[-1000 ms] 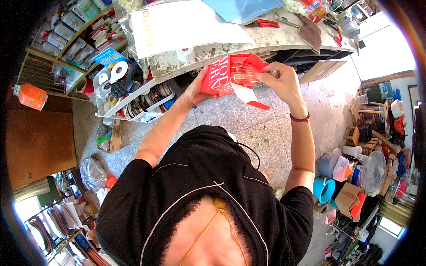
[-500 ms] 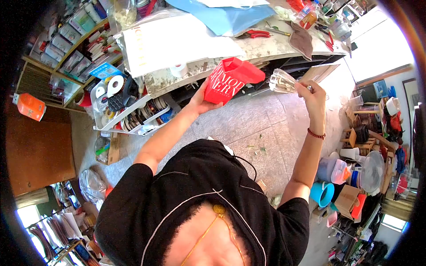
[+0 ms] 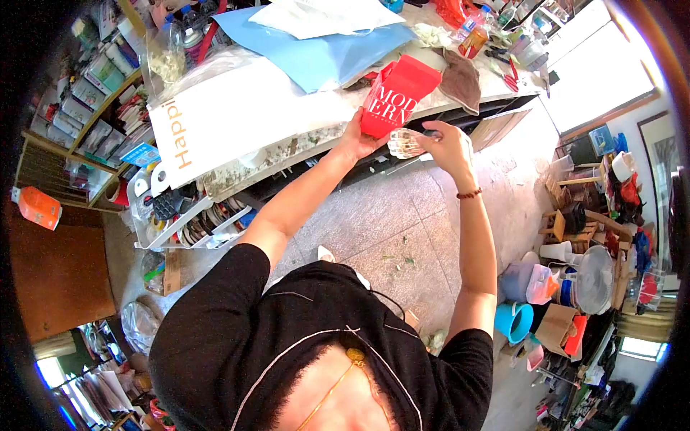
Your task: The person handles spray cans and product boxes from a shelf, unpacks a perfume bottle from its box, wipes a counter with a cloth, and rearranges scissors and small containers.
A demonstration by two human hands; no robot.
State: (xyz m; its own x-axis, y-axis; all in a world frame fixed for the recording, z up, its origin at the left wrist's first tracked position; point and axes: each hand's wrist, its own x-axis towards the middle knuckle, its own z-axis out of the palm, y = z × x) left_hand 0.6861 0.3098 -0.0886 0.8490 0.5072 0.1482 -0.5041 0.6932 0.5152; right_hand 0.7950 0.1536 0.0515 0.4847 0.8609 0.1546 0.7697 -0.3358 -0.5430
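Observation:
My left hand (image 3: 353,138) is closed round the lower left side of a red box (image 3: 394,100) with white "MODERN" lettering. The box tilts, and its upper end looks open, with a flap to the right. In my closed right hand (image 3: 451,149) is a clear ribbed cup (image 3: 406,144), gripped at one end. The cup lies just below the box's bottom right corner; whether the two touch I cannot tell. Both hands are at the near edge of the cluttered worktable (image 3: 287,151).
Blue sheets (image 3: 287,54) and a white printed bag (image 3: 237,108) cover the table's left part. A brown cloth (image 3: 460,80), red-handled scissors (image 3: 511,77) and bottles (image 3: 474,39) are to the right. Ribbon rolls (image 3: 208,221) sit below the table's left end; a blue bucket (image 3: 514,321) stands lower right.
The red box has moved up and right in view with my left hand. My right hand has brought the clear cup left, close below the box. The whole view has shifted slightly.

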